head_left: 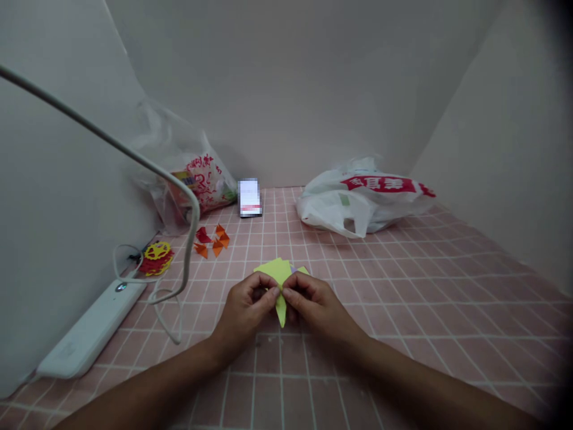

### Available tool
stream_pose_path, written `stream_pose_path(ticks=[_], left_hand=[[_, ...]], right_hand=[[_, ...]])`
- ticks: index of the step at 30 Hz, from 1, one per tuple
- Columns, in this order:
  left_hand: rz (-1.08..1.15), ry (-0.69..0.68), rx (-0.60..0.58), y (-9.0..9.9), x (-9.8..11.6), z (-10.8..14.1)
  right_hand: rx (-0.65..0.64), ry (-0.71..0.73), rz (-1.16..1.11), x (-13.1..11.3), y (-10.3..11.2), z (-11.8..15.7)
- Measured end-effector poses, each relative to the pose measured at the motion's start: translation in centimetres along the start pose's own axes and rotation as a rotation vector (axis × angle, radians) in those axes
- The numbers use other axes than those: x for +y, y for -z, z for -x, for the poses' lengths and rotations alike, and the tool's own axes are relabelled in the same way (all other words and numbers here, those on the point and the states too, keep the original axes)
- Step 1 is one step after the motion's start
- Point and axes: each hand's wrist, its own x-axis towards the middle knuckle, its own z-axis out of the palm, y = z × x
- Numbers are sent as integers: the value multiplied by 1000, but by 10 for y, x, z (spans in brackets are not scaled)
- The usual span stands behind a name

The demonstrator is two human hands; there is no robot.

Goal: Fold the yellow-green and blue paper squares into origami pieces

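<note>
Your L hand [244,303] & R hand [321,300] both pinch yellow paper [278,270]; orange pcs [217,246] beyond paper, to left. Step prob. creasing; next calls for steady, even pressure.

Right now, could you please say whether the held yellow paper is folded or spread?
Folded: the yellow paper narrows to a slim point between the left hand and right hand.
</note>
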Motion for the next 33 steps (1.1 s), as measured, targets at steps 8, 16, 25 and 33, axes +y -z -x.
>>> stream_pose_path(ticks=[8,16,25,33], left_hand=[[31,30,-20,1,1,0],[-29,8,5,2,2,-1],[-15,38,-21,1,-1,-1],[-87,12,-17,3,0,-2]], right_hand=[[8,3,1,5,2,-3],[35,21,38,6,1,-3],[68,64,101,7,-1,-2],[44,79,152,9,0,-1]])
